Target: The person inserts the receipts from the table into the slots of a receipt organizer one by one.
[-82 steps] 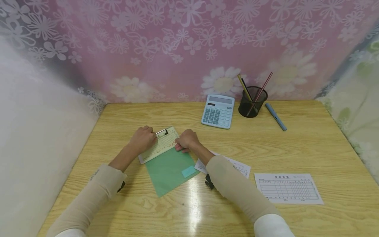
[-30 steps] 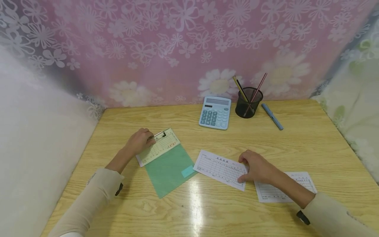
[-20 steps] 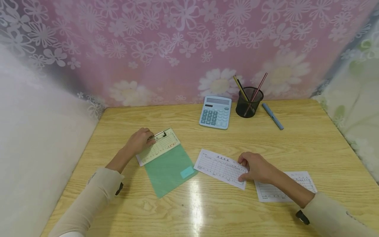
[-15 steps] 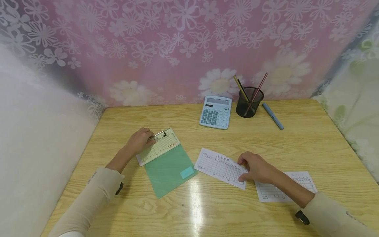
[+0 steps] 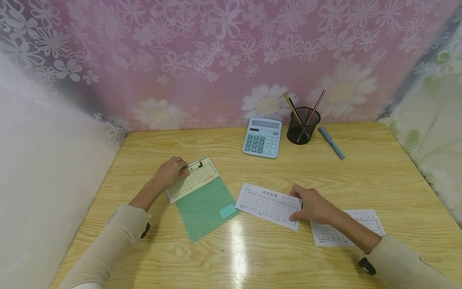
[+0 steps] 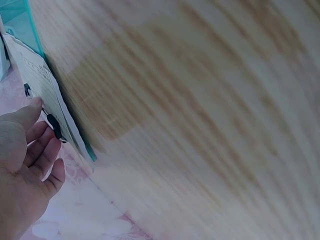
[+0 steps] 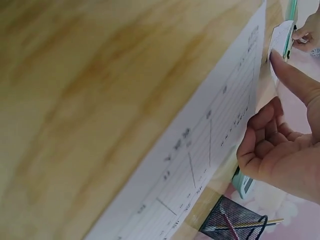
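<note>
My left hand point(image 5: 169, 171) pinches the metal clip point(image 6: 54, 125) of a green clipboard point(image 5: 202, 216). Pale yellow printed slips point(image 5: 196, 180) lie under that clip, and a light-blue label point(image 5: 228, 210) sits at the board's lower right corner. To the right, my right hand point(image 5: 312, 204) grips the right end of a white printed form point(image 5: 265, 204), thumb at its lower edge and fingers at its upper edge. The form's left corner meets the clipboard's edge. A second white form point(image 5: 368, 220) lies partly hidden beneath my right wrist and fills much of the right wrist view.
A light-blue calculator point(image 5: 262, 137) lies at the back of the wooden table point(image 5: 173, 261). Beside it are a black mesh pen cup point(image 5: 303, 128) holding several pencils and a blue pen point(image 5: 331, 142). A floral cloth point(image 5: 202, 72) hangs behind the table's back edge.
My right hand has left the clipboard's slips and moved right, onto the white form's right end. The left hand has stayed at the clip. Over the last second almost nothing shifts.
</note>
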